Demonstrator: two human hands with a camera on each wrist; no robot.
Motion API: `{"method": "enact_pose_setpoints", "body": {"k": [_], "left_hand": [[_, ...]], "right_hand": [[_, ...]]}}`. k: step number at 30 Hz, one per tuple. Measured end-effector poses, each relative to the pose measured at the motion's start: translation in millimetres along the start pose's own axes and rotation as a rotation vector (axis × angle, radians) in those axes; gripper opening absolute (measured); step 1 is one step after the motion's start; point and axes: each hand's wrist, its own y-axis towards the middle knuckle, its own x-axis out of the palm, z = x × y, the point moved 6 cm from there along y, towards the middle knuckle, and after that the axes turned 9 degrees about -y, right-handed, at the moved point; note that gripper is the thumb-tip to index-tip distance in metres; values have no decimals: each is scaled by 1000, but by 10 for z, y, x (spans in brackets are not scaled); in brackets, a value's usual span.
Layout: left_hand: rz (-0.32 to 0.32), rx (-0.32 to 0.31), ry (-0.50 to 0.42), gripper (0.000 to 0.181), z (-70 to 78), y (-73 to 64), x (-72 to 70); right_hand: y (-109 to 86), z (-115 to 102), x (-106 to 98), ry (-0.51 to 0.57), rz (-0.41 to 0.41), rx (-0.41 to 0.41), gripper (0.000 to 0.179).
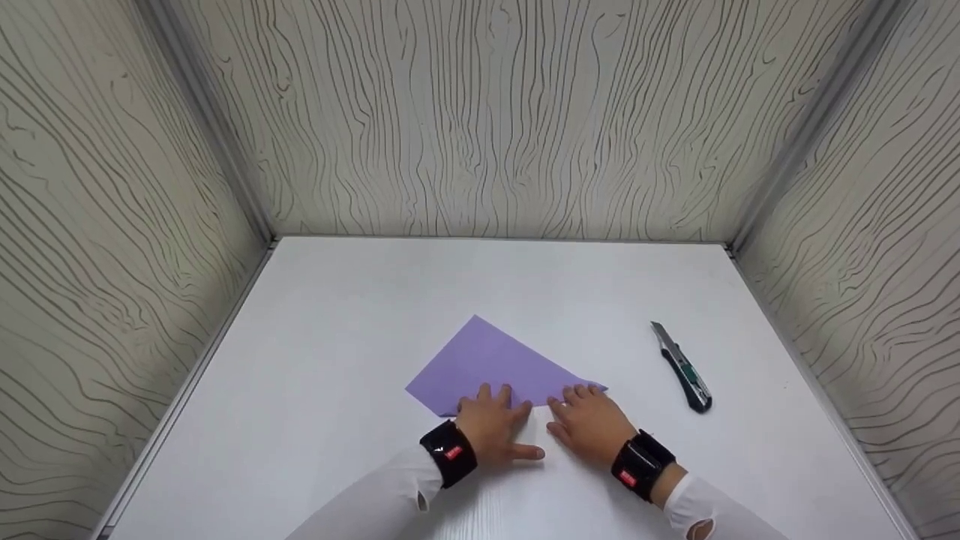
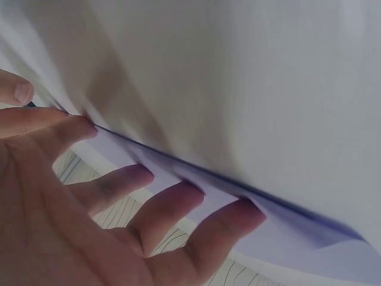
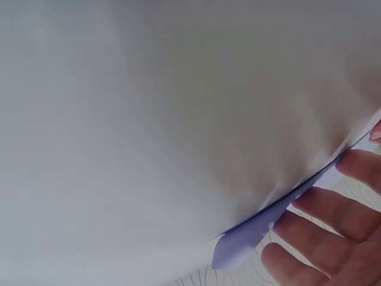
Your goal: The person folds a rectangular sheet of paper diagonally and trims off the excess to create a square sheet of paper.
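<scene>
On the white table (image 1: 337, 300), purple paper (image 1: 486, 352) lay beneath the spread fingertips of the left hand (image 1: 489, 429) and right hand (image 1: 598, 429), just apart, and appeared light, pliable and easily creased, best held along its folded near edge.

You are wearing a left wristband (image 1: 444, 466) and a right wristband (image 1: 646, 459), each bearing a red label (image 1: 453, 452), lettering showing too small to read

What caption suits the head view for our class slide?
Left hand and right hand rest on purple paper; utility knife lies apart.
</scene>
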Motion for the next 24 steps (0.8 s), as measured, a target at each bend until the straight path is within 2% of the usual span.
{"method": "enact_pose_setpoints", "body": {"k": [3,7,11,16,20,24], "left_hand": [[10,1,13,92,7,-2,-1],[25,1,27,92,0,3,21],[23,-5,-2,88,-22,2,57],[59,25,-35,80,-49,-25,48],[102,38,-15,79,-87,-76,3],[89,15,-7,82,-118,-142,-33]], "right_hand": [[-11,9,20,52,-35,5,45],[-15,66,45,191,-86,47,45],[-6,93,60,263,-118,70,46],[19,97,67,288,-126,89,46],[24,101,78,274,-124,99,45],[32,92,60,270,-120,100,45]]}}
